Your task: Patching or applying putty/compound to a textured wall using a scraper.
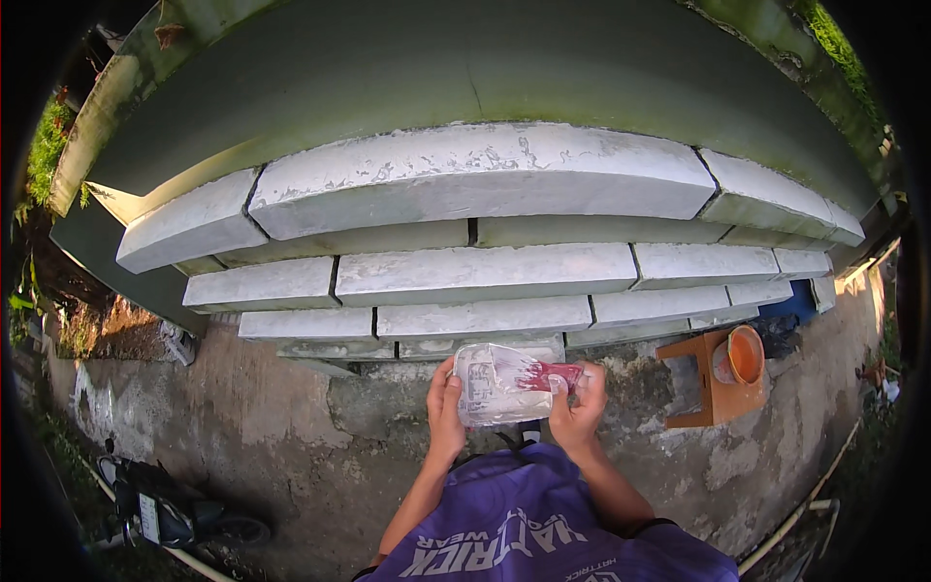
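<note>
At the far left a motorcycle (160, 509) stands on the concrete ground. Nearer the middle, the left hand (445, 407) is clamped on the left edge of a white-smeared plastic tray (477, 400), held in front of the white-topped concrete tiers (485, 272). Over the tray's right side lies a red-handled paintbrush (555, 374), gripped by the right hand (579, 409). Farther right, an orange bucket (746, 355) rests on an orange plastic stool (721, 404).

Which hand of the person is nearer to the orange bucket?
The right hand. It grips the red brush, left of the bucket and apart from it. The left hand is farther left, at the left edge of the tray.
</note>
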### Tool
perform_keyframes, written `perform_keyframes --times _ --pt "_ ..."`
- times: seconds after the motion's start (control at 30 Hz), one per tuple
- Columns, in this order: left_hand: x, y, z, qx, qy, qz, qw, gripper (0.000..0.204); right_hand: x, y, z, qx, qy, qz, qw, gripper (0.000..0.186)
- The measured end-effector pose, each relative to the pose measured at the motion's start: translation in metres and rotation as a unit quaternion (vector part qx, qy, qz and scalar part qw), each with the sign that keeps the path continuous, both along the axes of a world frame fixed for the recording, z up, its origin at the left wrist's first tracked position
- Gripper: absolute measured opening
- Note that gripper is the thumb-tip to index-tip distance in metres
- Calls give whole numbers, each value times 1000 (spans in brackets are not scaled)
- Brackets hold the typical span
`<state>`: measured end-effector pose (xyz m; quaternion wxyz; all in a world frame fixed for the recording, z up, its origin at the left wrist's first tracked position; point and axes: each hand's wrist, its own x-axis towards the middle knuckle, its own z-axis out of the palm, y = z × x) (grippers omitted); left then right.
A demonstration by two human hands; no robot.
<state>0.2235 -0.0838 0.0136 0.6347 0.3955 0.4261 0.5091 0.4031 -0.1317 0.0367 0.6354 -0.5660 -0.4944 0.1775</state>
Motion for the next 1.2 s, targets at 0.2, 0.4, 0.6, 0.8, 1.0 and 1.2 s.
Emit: perform_keyframes --times 0.2,0.4,0.6,0.8,1.0,1.2 --pt "3 0 4 -3 -11 5 1000 44 7 0 -3 -25 17 33 999 27" --pt "-5 0 -7 -14 -16 16 1000 42 12 11 5 46 292 34 955 23" --pt "-16 -5 -19 -27 -18 42 999 41 43 23 42 113 484 33 867 34" --pt "-29 -7 -31 -27 -11 72 997 43 89 60 126 288 282 -24 915 34" --pt "-30 -6 -29 -40 -13 106 994 45 128 125 183 324 58 -126 936 31" --pt "-33 -6 -27 -34 -16 96 995 43 128 162 190 184 -172 -168 953 26"
